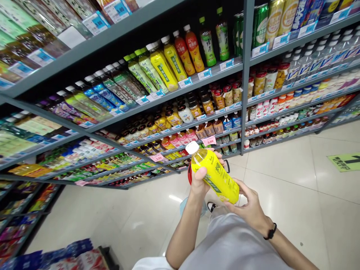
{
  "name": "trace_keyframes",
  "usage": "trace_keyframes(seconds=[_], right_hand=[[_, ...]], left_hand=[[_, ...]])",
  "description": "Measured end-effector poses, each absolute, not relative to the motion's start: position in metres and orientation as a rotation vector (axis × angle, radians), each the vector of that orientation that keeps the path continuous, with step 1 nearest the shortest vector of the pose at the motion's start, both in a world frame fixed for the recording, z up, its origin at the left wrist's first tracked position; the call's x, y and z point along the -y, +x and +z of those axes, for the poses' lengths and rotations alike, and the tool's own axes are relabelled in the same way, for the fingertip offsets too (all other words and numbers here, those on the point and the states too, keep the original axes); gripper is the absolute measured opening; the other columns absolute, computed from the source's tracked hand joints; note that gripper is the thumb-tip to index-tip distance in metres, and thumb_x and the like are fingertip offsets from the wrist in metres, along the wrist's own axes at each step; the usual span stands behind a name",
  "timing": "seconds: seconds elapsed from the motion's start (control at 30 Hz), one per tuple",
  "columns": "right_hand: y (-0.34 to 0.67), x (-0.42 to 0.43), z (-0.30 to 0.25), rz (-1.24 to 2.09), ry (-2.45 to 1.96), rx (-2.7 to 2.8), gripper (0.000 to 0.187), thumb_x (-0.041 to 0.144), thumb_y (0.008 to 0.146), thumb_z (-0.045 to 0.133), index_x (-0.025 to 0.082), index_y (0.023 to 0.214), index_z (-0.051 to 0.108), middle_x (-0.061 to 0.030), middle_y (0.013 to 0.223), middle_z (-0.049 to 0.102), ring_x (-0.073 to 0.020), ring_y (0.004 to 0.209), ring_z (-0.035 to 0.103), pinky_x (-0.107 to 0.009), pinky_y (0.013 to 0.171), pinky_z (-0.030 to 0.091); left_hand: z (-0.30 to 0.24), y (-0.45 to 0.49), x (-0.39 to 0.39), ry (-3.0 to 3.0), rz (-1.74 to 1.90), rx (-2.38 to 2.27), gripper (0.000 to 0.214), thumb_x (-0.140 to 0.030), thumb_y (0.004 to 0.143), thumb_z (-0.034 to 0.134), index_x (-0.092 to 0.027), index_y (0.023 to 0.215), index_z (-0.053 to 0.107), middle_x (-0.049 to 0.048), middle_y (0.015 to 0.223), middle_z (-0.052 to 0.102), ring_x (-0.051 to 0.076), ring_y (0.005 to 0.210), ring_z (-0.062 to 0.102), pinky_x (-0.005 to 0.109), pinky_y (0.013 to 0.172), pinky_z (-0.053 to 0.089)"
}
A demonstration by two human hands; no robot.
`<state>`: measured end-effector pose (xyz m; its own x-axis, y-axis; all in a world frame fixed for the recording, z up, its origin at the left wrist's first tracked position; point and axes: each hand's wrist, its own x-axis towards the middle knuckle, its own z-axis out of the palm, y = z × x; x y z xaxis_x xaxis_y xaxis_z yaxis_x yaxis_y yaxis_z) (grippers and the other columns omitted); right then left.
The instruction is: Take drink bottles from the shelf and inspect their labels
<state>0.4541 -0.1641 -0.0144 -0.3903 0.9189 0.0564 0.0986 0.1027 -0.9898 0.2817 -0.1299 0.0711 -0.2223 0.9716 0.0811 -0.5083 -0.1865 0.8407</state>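
Observation:
A yellow drink bottle [215,173] with a white cap and green label is held tilted in front of me, cap pointing up and left. My left hand [200,179] wraps its upper part, thumb on the label. My right hand [250,207], with a black band on the wrist, cups the bottle's bottom end from below. A red basket rim with a black handle [226,165] peeks out behind the bottle; whether my left hand also carries it I cannot tell.
Grey store shelves [174,95] full of bottled drinks, jars and cans run from the left to the far right. A row of similar yellow bottles [164,67] stands on an upper shelf. A green floor sticker [345,162] lies on the shiny tiled floor at right.

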Motion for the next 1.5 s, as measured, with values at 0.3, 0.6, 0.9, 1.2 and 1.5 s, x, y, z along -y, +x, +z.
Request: trace_keyframes(seconds=[0.3,0.6,0.9,1.2,1.5], right_hand=[[0.457,0.158,-0.007,1.474,-0.94,1.64,0.059,0.037,0.082,0.084,0.02,0.132,0.056,-0.0094,0.123,0.075,-0.0243,0.105,0.074,-0.033,0.093,0.063],[0.452,0.16,-0.017,1.439,-0.974,1.643,0.067,0.034,0.087,0.081,0.023,0.144,0.047,-0.0124,0.139,0.065,-0.0255,0.107,0.074,-0.04,0.096,0.064],[0.453,0.159,-0.02,1.697,-0.953,1.609,0.068,0.048,0.095,0.071,0.02,0.151,0.044,-0.0172,0.147,0.061,-0.0291,0.114,0.073,-0.038,0.082,0.068],[0.45,0.164,-0.025,1.731,-0.91,1.569,0.067,0.05,0.099,0.065,0.019,0.154,0.044,-0.0185,0.15,0.059,-0.0282,0.11,0.074,-0.044,0.095,0.064],[0.449,0.165,-0.029,1.674,-0.894,1.571,0.065,0.049,0.098,0.066,0.017,0.152,0.048,-0.0194,0.14,0.065,-0.0269,0.101,0.076,-0.043,0.091,0.065]], left_hand=[[0.064,0.283,0.129,0.809,1.654,-0.839,0.079,-0.07,0.063,0.079,-0.021,0.123,0.064,0.0128,0.103,0.072,0.032,0.095,0.072,0.046,0.086,0.061],[0.054,0.281,0.129,0.967,1.657,-0.808,0.062,-0.054,0.074,0.084,-0.019,0.122,0.066,0.0124,0.108,0.072,0.028,0.096,0.073,0.038,0.083,0.061],[0.058,0.285,0.128,0.929,1.662,-1.026,0.045,-0.041,0.081,0.085,-0.017,0.115,0.069,0.0104,0.106,0.074,0.02,0.084,0.072,0.031,0.076,0.062],[0.059,0.288,0.129,0.817,1.642,-1.28,0.042,-0.043,0.08,0.087,-0.015,0.106,0.071,0.0088,0.102,0.074,0.016,0.079,0.069,0.026,0.074,0.058],[0.058,0.286,0.129,0.864,1.627,-1.282,0.041,-0.044,0.081,0.086,-0.016,0.106,0.069,0.0077,0.102,0.073,0.016,0.08,0.069,0.028,0.075,0.056]])
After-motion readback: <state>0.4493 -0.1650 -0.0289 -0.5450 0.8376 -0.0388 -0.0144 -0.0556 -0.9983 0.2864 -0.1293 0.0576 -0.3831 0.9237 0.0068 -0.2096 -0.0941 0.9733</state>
